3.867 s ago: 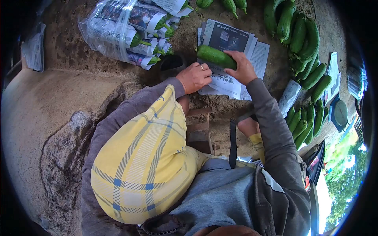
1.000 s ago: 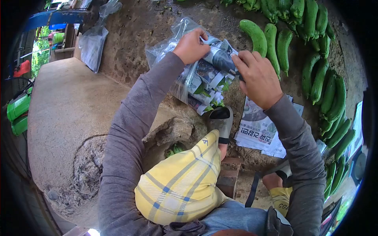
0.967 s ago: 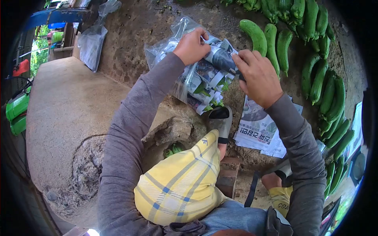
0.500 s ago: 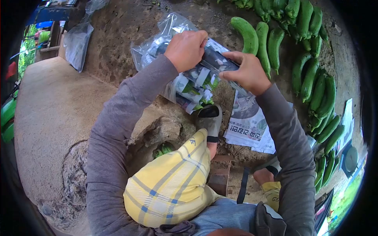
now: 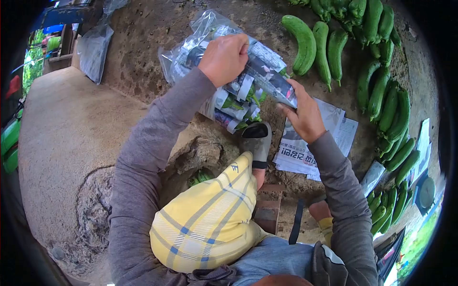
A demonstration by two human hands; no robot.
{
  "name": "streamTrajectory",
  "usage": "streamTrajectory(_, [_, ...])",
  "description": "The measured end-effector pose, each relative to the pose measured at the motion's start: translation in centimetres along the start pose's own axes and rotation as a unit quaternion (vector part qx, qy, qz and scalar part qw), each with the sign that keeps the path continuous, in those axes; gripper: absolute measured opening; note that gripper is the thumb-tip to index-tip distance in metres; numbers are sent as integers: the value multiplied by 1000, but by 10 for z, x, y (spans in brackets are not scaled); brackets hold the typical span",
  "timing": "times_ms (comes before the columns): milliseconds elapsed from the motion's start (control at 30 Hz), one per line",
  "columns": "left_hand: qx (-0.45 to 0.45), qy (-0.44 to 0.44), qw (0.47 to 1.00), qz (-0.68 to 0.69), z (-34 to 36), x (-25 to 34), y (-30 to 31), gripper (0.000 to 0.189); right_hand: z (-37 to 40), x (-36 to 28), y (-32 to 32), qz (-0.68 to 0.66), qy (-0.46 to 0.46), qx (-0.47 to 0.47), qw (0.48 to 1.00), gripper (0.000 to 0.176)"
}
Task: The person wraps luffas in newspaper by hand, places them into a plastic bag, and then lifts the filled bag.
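A clear plastic bag (image 5: 172, 61) lies on the ground ahead, packed with several newspaper-wrapped cucumbers (image 5: 245, 90) whose green ends stick out at its mouth. My left hand (image 5: 223, 59) is closed over the upper part of the bag, gripping its plastic; its fingertips are hidden. With thumb and fingers my right hand (image 5: 305, 113) holds the near end of another newspaper-wrapped cucumber (image 5: 269, 80), which lies slanted along the top of the bundle. Its far end is behind my left hand. Loose newspaper sheets (image 5: 341, 128) lie below my right hand.
Bare green cucumbers (image 5: 300, 45) lie at the upper right, and more (image 5: 396, 114) run down the right side. A folded plastic bag (image 5: 94, 52) rests at upper left. My shoe (image 5: 257, 145) is just below the bundle; a concrete block (image 5: 71, 128) stands left.
My right hand has moved down and slightly right, now at the end of the wrapped cucumber. More of the newspaper stack shows. My left hand has stayed nearly in place.
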State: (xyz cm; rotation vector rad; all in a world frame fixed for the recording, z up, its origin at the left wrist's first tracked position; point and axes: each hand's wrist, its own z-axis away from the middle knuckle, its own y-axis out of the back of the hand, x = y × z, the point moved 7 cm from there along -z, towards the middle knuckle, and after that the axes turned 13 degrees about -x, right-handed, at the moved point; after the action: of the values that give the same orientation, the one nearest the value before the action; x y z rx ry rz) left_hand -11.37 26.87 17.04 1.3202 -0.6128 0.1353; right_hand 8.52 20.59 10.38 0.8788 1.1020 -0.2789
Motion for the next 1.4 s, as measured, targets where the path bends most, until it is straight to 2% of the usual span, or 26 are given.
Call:
streamTrajectory(100, [25, -22, 999, -23, 0, 7, -1, 10, -13, 7, -11, -152, -73, -63, 984, 59])
streamTrajectory(200, [21, -12, 999, -39, -2, 8, -5, 9, -28, 14, -24, -302, -128, -100, 939, 53])
streamTrajectory(300, [29, -16, 998, -49, -1, 9, -9, 9, -43, 6, -40, -478, -105, -73, 869, 48])
streamTrajectory(400, [24, -18, 998, -59, -3, 12, -7, 9, -57, 4, -45, -527, -119, -73, 838, 45])
streamTrajectory(500, [12, -13, 998, -58, -2, 11, -11, 9, -59, 6, -46, -513, -116, -62, 848, 52])
streamTrajectory(600, [9, 6, 999, -48, -1, 9, -11, 9, -53, -1, -28, -254, -162, -5, 954, 55])
streamTrajectory(633, [7, 17, 999, -46, 1, 6, -9, 9, -51, -7, -18, -163, -133, 34, 977, 56])
streamTrajectory(700, [35, 4, 998, -44, 2, 7, -9, 9, -38, -20, -4, 19, -75, 106, 991, 57])
streamTrajectory(733, [49, -1, 998, -41, 4, 7, -9, 9, -34, -25, -2, -15, -72, 98, 993, 50])
streamTrajectory(833, [24, -28, 999, -32, 2, 9, -12, 9, -40, -33, -7, 11, 62, 134, 989, 47])
streamTrajectory(933, [27, -29, 998, -40, 1, 11, -16, 8, -51, -28, -14, -20, -1, 77, 997, 46])
streamTrajectory(1033, [24, -24, 999, -28, 2, 12, -17, 11, -57, -25, -13, -22, -11, 57, 998, 46])
streamTrajectory(1133, [16, 28, 999, 4, 4, 3, -9, 15, -57, -25, -8, 12, -1, 54, 998, 41])
streamTrajectory(1233, [24, 155, 986, 53, 16, -18, 15, 23, -56, -30, 15, 118, -10, 27, 993, 40])
streamTrajectory(1267, [68, 124, 990, -10, 21, -24, 27, 27, -55, -31, 29, 102, -43, 56, 992, 39])
streamTrajectory(1333, [161, 56, 976, -136, 31, -41, 36, 38, -57, -26, 47, 57, -30, 96, 993, 38])
streamTrajectory(1400, [153, 95, 973, -142, 35, -54, 14, 50, -59, -16, 58, 29, -28, 104, 994, 38])
